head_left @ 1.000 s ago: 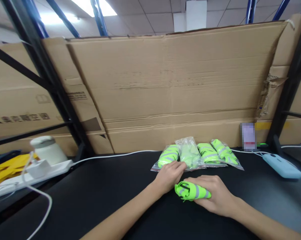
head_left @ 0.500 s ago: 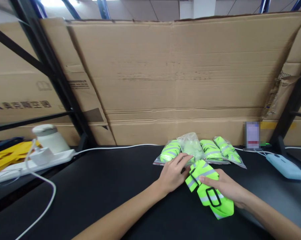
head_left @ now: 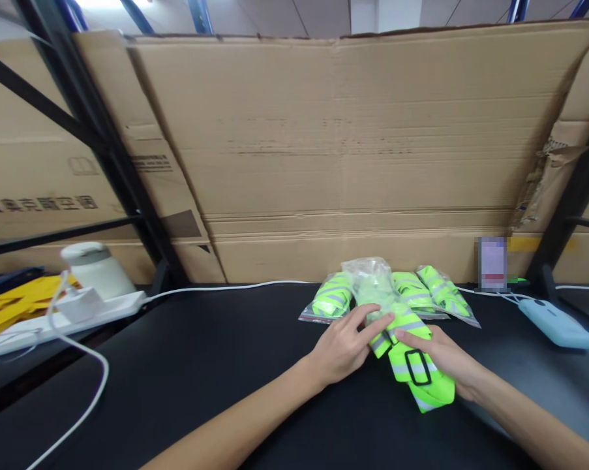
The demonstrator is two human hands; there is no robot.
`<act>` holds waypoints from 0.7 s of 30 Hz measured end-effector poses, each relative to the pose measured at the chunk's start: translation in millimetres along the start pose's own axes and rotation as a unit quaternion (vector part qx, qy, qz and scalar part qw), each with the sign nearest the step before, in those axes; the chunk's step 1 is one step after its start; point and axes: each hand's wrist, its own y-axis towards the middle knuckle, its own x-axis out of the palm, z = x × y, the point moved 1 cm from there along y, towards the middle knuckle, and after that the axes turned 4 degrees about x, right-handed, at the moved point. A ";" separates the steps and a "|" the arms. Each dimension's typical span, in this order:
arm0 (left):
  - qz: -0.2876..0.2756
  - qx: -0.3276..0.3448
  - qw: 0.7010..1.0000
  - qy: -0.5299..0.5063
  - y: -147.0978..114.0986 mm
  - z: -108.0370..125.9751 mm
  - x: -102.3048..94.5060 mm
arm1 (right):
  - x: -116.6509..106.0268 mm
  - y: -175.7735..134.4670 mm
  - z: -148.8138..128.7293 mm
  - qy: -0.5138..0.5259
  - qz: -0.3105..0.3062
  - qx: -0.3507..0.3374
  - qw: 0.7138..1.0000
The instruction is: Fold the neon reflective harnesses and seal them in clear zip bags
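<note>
In the head view, my right hand (head_left: 448, 359) is closed on a folded neon-green reflective strap (head_left: 402, 369) with silver stripes and a black slider buckle. The strap's far end meets the mouth of a clear plastic bag (head_left: 370, 281) and seems partly inside it. My left hand (head_left: 346, 343) has its fingers bent at the bag's near edge, pinching the film beside the strap; the fingertips' exact grip is partly hidden. One bagged strap (head_left: 334, 295) lies left of this bag, and two more bagged straps (head_left: 414, 292) lie to its right.
A cardboard panel (head_left: 343, 143) stands behind the black tabletop (head_left: 216, 365). On the right are a light blue power bank (head_left: 557, 323) and an upright blurred phone-like object (head_left: 492, 264). On the left are a white power strip (head_left: 30, 333), a lidded jar (head_left: 98, 271) and yellow straps (head_left: 23, 297).
My right hand has moved the strap slightly up and away, its far end now meeting the bag's mouth. My left fingers have shifted right, onto the bag edge beside the strap.
</note>
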 end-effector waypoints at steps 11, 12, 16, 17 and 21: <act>0.059 0.065 0.995 -0.050 8.9 12.5 -8.3 | -3.6 1.6 1.2 0.072 -0.007 0.000 0.997; 0.064 0.061 0.994 -0.058 8.6 11.9 -8.1 | -2.9 1.3 1.2 0.081 -0.006 -0.005 0.997; 0.094 0.041 0.992 -0.077 5.8 10.2 -5.2 | 1.1 1.3 -0.3 0.102 0.019 -0.034 0.994; 0.107 0.038 0.991 -0.076 5.5 10.3 -4.3 | 2.2 1.7 -0.8 0.100 0.031 -0.040 0.994; 0.152 0.036 0.985 -0.067 8.1 13.7 -4.1 | 6.3 2.8 -2.2 0.090 0.066 -0.057 0.992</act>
